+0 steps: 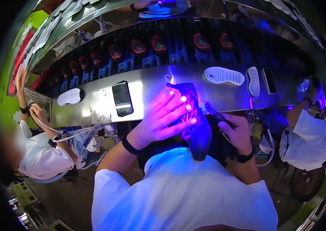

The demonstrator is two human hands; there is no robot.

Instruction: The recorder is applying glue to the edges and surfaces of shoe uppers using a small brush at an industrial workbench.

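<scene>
At the centre of the frame, under violet light, the person's left hand (pixel 166 119) grips a dark shoe upper (pixel 200 142), its fingers spread across the side. Right of centre, the right hand (pixel 237 131) is closed around a slim dark-handled tool (pixel 219 116), the tip at the upper's right edge; whether they touch cannot be told. Beyond, on the metal bench (pixel 97 106), a smartphone (pixel 122 99) lies left of centre and two white shoe soles (pixel 224 76) upper right.

On the bench (pixel 97 94) — phone (pixel 122 99) left of the shoe (pixel 201 134), two soles (pixel 224 75) to its right
</scene>
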